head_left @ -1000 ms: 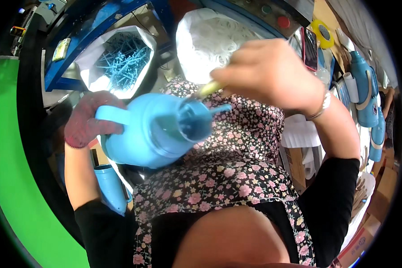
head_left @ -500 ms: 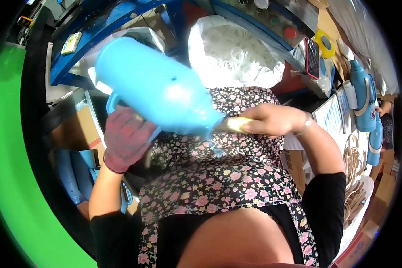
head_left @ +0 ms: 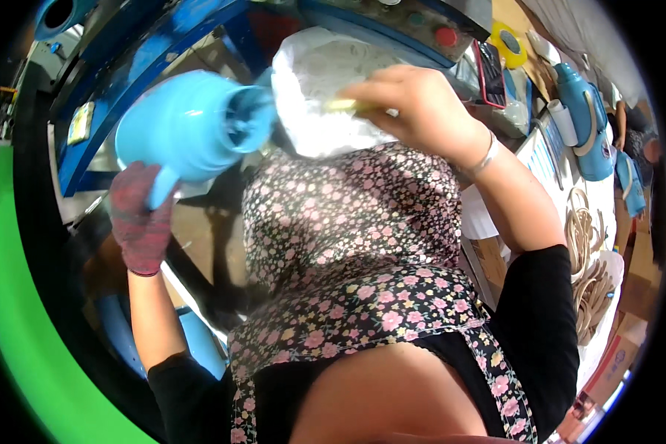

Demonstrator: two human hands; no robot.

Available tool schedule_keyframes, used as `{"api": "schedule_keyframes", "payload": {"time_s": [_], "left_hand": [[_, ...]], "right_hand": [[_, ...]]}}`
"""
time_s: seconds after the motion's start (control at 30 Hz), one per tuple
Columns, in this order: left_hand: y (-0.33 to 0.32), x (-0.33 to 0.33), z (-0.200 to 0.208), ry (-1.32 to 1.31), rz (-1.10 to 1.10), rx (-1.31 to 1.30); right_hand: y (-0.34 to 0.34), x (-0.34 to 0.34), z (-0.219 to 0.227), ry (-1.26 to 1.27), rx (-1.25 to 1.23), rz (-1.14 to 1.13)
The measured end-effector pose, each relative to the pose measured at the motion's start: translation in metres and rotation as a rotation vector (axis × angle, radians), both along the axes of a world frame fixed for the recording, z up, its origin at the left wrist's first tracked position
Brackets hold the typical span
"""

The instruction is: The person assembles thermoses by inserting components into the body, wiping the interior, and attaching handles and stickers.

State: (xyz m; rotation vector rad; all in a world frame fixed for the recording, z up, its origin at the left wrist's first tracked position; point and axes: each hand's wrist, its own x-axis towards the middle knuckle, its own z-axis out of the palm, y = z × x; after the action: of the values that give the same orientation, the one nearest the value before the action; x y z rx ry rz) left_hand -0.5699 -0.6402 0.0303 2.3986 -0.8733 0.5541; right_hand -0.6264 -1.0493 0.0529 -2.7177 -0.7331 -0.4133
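My left hand [head_left: 135, 218], in a dark red and grey knit glove, is closed round the handle [head_left: 163, 186] of a light blue plastic thermos flask casing [head_left: 174, 122]. The casing lies tilted on its side in the air, its open mouth turned to the right. My bare right hand [head_left: 422, 111] is closed on a small yellow-handled tool [head_left: 344, 106]. Motion blurs this tool, so its working end cannot be made out. It is apart from the casing, above a white plastic bag [head_left: 300, 133]. A silvery bracelet [head_left: 486, 154] circles my right wrist.
A blue metal frame [head_left: 137, 78] spans the upper left. Control buttons, one a red button [head_left: 445, 36], sit at the top. Finished-looking blue flasks [head_left: 588, 133] and bundled beige straps [head_left: 592, 296] lie on the right. Blue casings [head_left: 200, 340] stand low left. Another person's arm [head_left: 620, 126] shows far right.
The casing has moved left, and its mouth has swung up and toward view. My right hand has drawn the yellow-handled tool away from the mouth and up over the bag.
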Motion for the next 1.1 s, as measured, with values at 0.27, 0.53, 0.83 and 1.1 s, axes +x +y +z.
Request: {"api": "schedule_keyframes", "payload": {"time_s": [0.27, 0.53, 0.83, 1.1], "left_hand": [[0.013, -0.005, 0.005, 0.313, 0.303, -0.401], [0.017, -0.025, 0.044, 0.248, 0.312, -0.538], [-0.010, -0.049, 0.055, 0.126, 0.172, -0.781], [-0.092, -0.059, 0.040, 0.817, -0.538, -0.334]], "right_hand": [[-0.088, 0.010, -0.173, 0.226, -0.168, -0.556], [-0.033, 0.059, -0.243, 0.525, -0.134, -0.506], [-0.060, 0.029, -0.158, 0.384, 0.246, -0.601], [0.017, -0.062, -0.023, 0.212, 0.698, -0.295]]}}
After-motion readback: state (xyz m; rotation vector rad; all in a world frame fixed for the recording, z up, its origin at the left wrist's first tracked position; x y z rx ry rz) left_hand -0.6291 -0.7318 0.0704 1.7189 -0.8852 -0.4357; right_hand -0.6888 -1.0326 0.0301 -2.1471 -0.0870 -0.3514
